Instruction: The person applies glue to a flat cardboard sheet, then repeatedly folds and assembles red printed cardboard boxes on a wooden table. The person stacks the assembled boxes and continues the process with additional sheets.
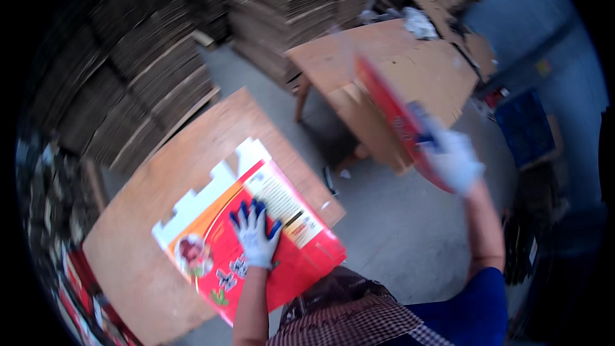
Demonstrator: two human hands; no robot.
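Room: warehouse-like space, grey concrete floor (397,230), tall stacks of flattened brown cardboard (154,70) along the left and back.
Far table: wooden table (410,70) ahead and to the right, brown sheets and a crumpled white scrap on top.
Near surface: wooden board (160,218) at lower left, tilted in view, carrying the printed work.
Flat carton: red, white and yellow printed carton blank (301,243) lying flat on the board, one corner overhanging the near edge.
Lifted carton: second red carton blank (391,112), blurred, up in the air between the far table and the body.
Left hand: gloved left hand (256,237) pressed flat on the lying blank, fingers spread, not closed round anything.
Right hand: gloved right hand (455,160) raised, clamped on the lower end of the lifted blank.
Progress: one blank laid down and pinned; second in mid-air, not yet placed; judged early, count of finished pieces not visible.
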